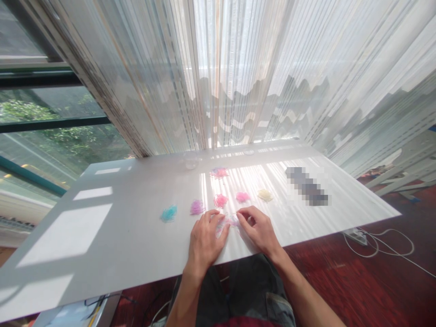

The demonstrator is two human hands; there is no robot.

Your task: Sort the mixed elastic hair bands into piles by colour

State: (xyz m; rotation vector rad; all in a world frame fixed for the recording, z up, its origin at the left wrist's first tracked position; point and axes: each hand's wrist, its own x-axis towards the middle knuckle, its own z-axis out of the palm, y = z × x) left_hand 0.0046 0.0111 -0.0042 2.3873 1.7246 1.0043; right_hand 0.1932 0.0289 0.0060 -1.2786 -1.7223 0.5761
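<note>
1. My left hand (205, 235) is resting low over the white bench (129, 247), its thumb and fingers parted and holding nothing that I can see.
2. My right hand (258, 228) is curling opposite, its fingertips bunching close together; I cannot tell whether they are gripping a strand.
3. Between my hands, a loose pale pink and lilac pile (233, 221) of thin pieces is lying on the bench, partly hidden by my fingers.
4. Just beyond, five small piles are forming a row, left to right: teal pile (169, 213), purple pile (196, 207), reddish-pink pile (220, 200), bright pink pile (242, 197), cream pile (265, 195).
5. Farther back, a mixed pink pile (220, 172) is sitting near a clear dish (191, 165).
6. Sunlight is streaming through a striped curtain (235, 68).
</note>
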